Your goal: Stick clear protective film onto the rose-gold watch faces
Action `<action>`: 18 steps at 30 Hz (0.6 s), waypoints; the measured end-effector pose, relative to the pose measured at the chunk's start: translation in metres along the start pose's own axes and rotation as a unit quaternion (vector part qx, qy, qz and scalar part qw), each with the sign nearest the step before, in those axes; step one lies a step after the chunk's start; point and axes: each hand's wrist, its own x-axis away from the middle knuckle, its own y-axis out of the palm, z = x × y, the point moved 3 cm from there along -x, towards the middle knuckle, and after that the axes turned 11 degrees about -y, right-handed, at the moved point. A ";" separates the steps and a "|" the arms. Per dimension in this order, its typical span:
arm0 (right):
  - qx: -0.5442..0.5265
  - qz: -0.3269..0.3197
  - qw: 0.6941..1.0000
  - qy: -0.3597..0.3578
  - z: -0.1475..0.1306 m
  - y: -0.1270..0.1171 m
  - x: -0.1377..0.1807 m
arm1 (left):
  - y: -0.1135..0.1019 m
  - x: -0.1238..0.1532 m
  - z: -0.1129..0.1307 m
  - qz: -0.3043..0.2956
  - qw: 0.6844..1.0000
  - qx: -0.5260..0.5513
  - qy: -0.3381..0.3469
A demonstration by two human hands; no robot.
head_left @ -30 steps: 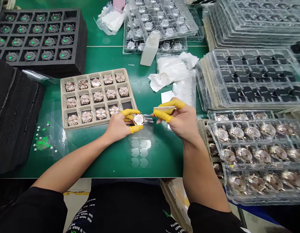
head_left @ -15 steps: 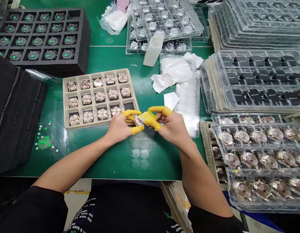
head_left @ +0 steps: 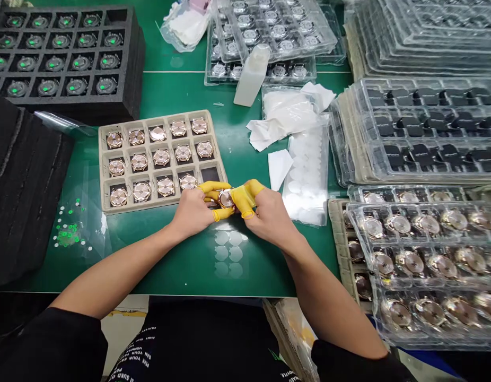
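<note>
My left hand (head_left: pixel 194 208), with yellow finger cots, pinches a rose-gold watch case (head_left: pixel 225 198) just above the green table. My right hand (head_left: pixel 264 212), also in yellow cots, has its fingertips pressed onto the same watch case from the right. Just left of the hands lies a beige tray (head_left: pixel 103 171) holding several rose-gold watch cases, with one bottom-right cell empty. A clear film sheet with round stickers (head_left: pixel 228 252) lies under the hands.
Black foam trays (head_left: pixel 126 79) with green-dotted parts sit at the back left. Clear blister trays of watch cases (head_left: pixel 428 254) stack at the right. A white bottle (head_left: pixel 251 77), white wipes (head_left: pixel 287 114) and a sticker sheet (head_left: pixel 307 175) lie behind the hands.
My right hand, which held a white strip apart from the watch case, has come left and now presses its fingertips on the case. My left hand has stayed put.
</note>
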 end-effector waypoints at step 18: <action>-0.240 0.050 0.966 0.086 0.021 -0.001 -0.008 | 0.006 -0.001 -0.004 -0.021 0.998 -0.025 0.050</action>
